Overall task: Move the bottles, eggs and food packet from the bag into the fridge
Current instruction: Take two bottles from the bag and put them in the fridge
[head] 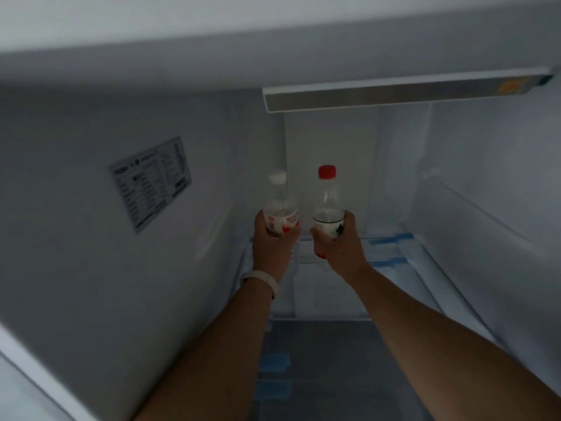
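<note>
One white-capped bottle (280, 205) in the left hand (269, 243) and one red-capped bottle (328, 199) in the right hand (341, 243), each clasped round its label, cap above the fist, are held inside the fridge (91, 238); both look light, smooth, best gripped mid-body.

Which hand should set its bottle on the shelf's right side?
Right, probably: the right hand with the red-capped bottle is nearer that side of the shelf; the left hand, gripping the white-capped bottle, would cross it.

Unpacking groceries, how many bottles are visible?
2: a clear plastic white-capped bottle in the left hand, a clear plastic red-capped bottle in the right hand. Others may be hidden.
</note>
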A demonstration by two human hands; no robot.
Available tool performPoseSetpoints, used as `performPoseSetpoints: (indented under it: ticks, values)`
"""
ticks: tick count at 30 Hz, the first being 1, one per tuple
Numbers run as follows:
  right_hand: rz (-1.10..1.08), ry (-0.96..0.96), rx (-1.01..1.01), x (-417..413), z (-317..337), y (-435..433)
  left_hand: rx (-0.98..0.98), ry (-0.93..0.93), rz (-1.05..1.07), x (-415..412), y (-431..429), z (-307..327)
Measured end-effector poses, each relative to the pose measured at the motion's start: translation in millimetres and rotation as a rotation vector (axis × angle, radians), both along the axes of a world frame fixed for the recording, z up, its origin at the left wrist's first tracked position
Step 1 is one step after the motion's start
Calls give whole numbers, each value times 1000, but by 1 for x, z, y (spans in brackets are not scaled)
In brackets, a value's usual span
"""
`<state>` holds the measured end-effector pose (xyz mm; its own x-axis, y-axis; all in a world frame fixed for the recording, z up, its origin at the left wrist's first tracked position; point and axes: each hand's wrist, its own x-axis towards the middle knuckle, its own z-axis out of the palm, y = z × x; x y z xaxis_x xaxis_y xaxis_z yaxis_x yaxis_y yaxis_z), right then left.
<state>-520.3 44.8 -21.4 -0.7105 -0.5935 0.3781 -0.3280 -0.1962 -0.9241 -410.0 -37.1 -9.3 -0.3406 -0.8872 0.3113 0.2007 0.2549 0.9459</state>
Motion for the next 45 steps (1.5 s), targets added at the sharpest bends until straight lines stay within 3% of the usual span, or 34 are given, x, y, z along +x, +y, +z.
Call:
performPoseSetpoints:
  ticks: [12, 16, 19, 24, 28, 33, 40, 45]
  values:
    - [18, 127, 99, 8, 3, 39, 64, -109, 32, 6, 16, -1]
    - [-75, 401, 243, 17, -4, 60, 100, -132, 138, 23, 41, 4]
    - [-109, 559, 376, 24, -6, 73, -11, -279, 129, 39, 57, 1]
    - [-124, 847, 568, 40, 6, 99, -223, -751, -18, 74, 84, -4]
    - [-99, 941, 703, 56, 5, 121, -448, -957, -38, 98, 100, -16]
    - [-57, 1002, 801, 80, 2, 152, -665, -1037, -41, 119, 115, -35]
    - [-16, 1052, 859, 109, 2, 187, -845, -911, -138, 157, 130, -53]
    - [50, 1088, 831, 126, 7, 214, -869, -963, -116, 185, 152, -44]
